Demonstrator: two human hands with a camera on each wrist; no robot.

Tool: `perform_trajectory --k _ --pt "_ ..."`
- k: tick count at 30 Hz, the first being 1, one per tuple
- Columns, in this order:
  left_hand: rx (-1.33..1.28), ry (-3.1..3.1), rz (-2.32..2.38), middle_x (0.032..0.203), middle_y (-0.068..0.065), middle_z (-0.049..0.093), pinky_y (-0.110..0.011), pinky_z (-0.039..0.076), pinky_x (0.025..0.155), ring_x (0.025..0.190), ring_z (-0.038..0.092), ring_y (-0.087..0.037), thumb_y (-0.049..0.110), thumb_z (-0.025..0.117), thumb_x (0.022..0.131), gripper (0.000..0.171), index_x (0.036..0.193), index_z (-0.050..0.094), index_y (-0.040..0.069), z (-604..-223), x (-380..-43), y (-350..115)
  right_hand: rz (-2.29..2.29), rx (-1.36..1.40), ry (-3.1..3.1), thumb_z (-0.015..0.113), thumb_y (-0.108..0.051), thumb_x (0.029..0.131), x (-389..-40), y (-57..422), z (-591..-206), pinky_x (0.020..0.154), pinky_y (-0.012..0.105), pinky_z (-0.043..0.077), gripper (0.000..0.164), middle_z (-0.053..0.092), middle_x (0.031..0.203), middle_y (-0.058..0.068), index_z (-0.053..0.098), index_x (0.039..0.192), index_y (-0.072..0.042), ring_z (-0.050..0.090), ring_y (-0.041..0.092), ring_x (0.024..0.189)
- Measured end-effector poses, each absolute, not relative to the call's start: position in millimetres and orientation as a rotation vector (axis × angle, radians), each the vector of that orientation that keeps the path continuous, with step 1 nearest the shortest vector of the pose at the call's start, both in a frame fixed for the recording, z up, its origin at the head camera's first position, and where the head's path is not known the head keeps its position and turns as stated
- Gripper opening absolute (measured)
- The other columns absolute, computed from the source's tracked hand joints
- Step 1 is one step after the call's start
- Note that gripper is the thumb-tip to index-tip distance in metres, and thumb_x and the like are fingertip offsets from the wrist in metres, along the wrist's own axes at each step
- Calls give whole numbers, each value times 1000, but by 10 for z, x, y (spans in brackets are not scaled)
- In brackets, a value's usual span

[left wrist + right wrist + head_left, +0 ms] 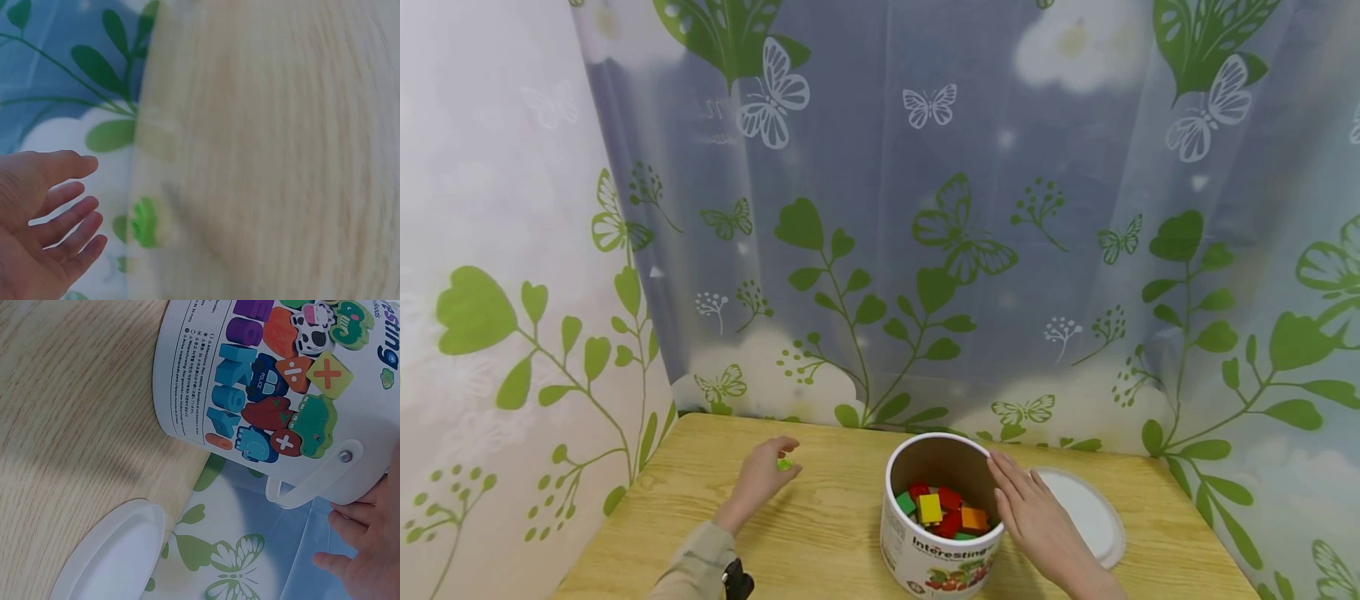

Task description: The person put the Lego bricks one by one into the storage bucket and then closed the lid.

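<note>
My left hand (763,473) reaches over the left of the table, its fingers loosely bent and apart. Just past them lies a small bright green piece (144,222), probably a toy block; the left wrist view blurs it and shows a gap between it and the hand. With fingers straight, my right hand (1033,512) rests against the right rim of a white bucket (898,533). Inside the bucket are several toy blocks, among them a yellow block (929,509) and an orange block (974,520). The right wrist view shows the bucket's printed side and its white handle (312,484).
To the right of the bucket, a round white lid (1086,512) lies on the wooden table (827,500), partly behind my right hand. A patterned curtain (865,208) with leaves and butterflies hangs along the back and sides of the table.
</note>
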State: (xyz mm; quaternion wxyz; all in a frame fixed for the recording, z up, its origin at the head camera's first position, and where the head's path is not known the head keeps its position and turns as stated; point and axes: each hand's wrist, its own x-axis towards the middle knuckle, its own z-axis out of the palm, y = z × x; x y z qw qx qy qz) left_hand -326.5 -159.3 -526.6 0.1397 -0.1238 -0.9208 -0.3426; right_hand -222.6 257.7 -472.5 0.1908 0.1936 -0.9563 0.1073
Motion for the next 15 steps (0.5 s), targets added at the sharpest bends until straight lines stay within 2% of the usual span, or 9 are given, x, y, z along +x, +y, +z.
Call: perform_trajectory --k 15 --pt "-274 -2776 -920 104 -23 68 -51 56 84 97 65 -39 2 83 80 39 114 67 -11 -5463 -3365 -1748 319 540 -2677 53 -20 105 -2217 2573 -4719 115 57 35 46 44 157 8 50 149 -6 44 28 142"
